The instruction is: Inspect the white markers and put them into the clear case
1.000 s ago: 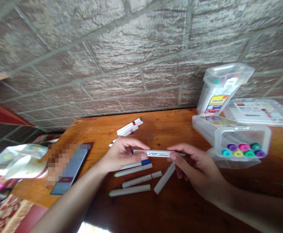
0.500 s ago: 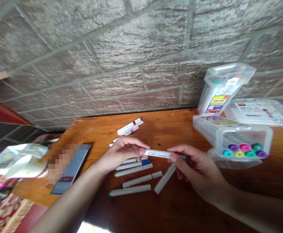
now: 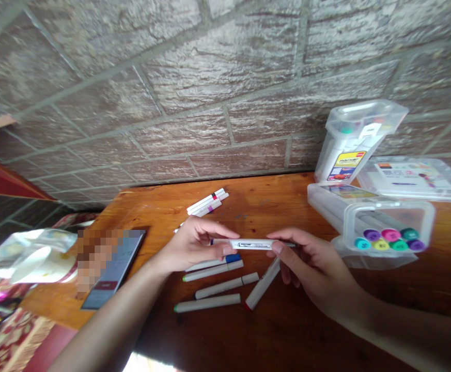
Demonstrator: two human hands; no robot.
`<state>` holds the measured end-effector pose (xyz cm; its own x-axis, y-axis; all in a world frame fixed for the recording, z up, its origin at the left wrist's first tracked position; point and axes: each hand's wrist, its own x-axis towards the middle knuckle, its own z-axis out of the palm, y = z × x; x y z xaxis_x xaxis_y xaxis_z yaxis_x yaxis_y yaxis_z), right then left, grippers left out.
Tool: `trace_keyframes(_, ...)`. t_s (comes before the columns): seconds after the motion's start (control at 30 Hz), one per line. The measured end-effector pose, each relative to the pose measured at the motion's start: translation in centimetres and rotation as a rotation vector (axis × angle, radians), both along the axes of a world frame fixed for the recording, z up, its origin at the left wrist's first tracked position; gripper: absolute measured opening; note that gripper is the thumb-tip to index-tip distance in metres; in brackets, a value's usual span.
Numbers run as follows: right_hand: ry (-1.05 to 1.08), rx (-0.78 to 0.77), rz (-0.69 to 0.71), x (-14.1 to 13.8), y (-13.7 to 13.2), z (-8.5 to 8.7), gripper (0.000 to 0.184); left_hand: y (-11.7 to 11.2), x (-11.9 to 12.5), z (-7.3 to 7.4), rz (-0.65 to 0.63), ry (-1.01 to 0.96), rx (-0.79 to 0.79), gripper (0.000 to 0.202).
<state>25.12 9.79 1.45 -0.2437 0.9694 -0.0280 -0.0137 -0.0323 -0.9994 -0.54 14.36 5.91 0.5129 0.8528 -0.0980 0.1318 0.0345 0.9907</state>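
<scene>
A white marker pen (image 3: 254,244) with printed lettering lies level between my two hands, its dark blue end on the left. My right hand (image 3: 310,266) pinches its right part between thumb and index finger. Around the left end, my left hand (image 3: 192,245) is loosely closed, the index finger arched above and the thumb along the lower edge. Just below are a blue-capped marker (image 3: 212,263), a green-ended marker (image 3: 213,270) and further white markers (image 3: 227,286). A red-ended marker (image 3: 263,284) lies slanted, partly under my right fingers.
A clear case (image 3: 388,206) of coloured markers lies at right, a second case (image 3: 353,144) upright behind it. A flat plastic box (image 3: 415,178) is beside them. Thin white pens (image 3: 207,201) lie near the stone wall (image 3: 225,103). A phone (image 3: 112,274) and paper cup (image 3: 43,266) are left.
The marker pen has turned so that its printed lettering faces me more. My left thumb has slid down to its lower edge, uncovering the dark blue end.
</scene>
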Motion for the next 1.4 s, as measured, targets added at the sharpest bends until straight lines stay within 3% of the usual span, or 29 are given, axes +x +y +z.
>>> trace_keyframes(0.23, 0.014, 0.001, 0.001, 0.1, -0.2, -0.3, 0.031, 0.2, -0.8, -0.1, -0.033, -0.022, -0.064, 0.029)
trace_keyframes(0.83, 0.033, -0.010, 0.010, 0.2, 0.0, -0.2, 0.034, 0.5, -1.6, -0.9, -0.093, -0.136, -0.054, 0.040)
trace_keyframes(1.13, 0.028, 0.008, 0.007, 0.1, -0.2, -0.2, 0.031, 0.6, -1.4, -1.0, -0.081, -0.230, -0.081, 0.035)
trace_keyframes(1.4, -0.012, 0.038, 0.015, 0.1, -0.4, -0.2, 0.026, 0.6, -0.9, -0.8, 0.002, -0.080, 0.031, 0.026)
